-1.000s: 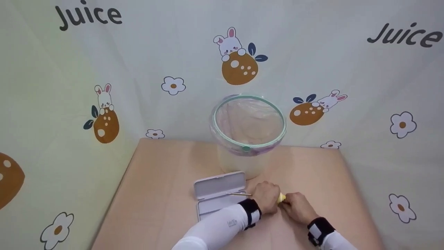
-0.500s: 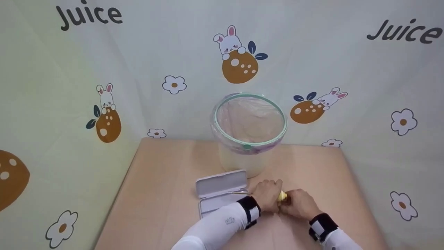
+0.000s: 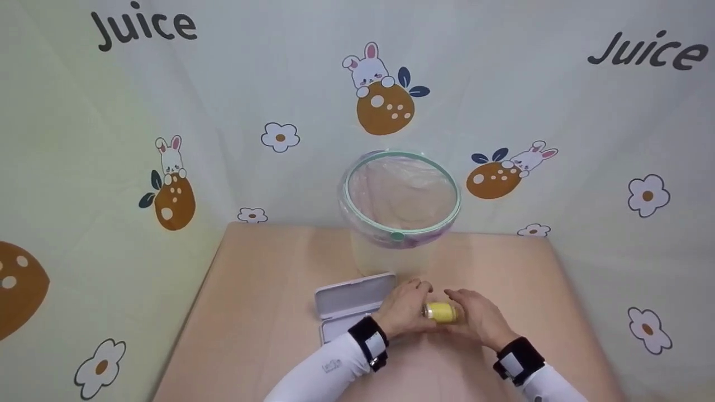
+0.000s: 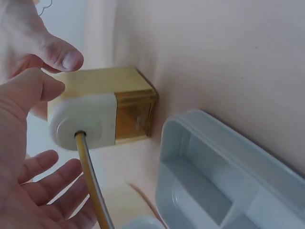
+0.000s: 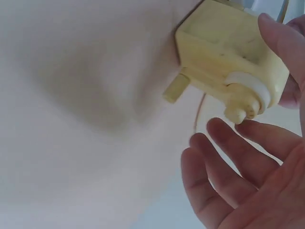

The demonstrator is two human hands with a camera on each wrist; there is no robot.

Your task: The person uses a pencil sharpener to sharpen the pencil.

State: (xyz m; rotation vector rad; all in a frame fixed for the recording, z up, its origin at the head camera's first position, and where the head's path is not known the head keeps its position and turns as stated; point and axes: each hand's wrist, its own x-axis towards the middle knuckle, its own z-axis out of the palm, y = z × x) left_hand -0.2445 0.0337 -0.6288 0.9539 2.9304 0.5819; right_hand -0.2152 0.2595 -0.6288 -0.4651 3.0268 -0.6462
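A yellow crank pencil sharpener stands on the table between my hands. In the left wrist view a pencil sticks out of the hole in its white front. My left hand is beside that front, thumb close to the sharpener's upper edge and fingers loosely spread around the pencil; whether the thumb touches cannot be told. On the crank side is my right hand, its fingers relaxed near the crank and its thumb beside the body. Left of the sharpener lies an open grey pencil case, partly behind my left hand.
Behind the case and hands stands a bin with a green ring and a clear plastic liner. The tan table meets a printed cloth backdrop at its back and sides.
My left hand has moved left and loosened, uncovering the sharpener in the head view. My right hand's fingers have opened away from the crank. The pencil has gone from the head view.
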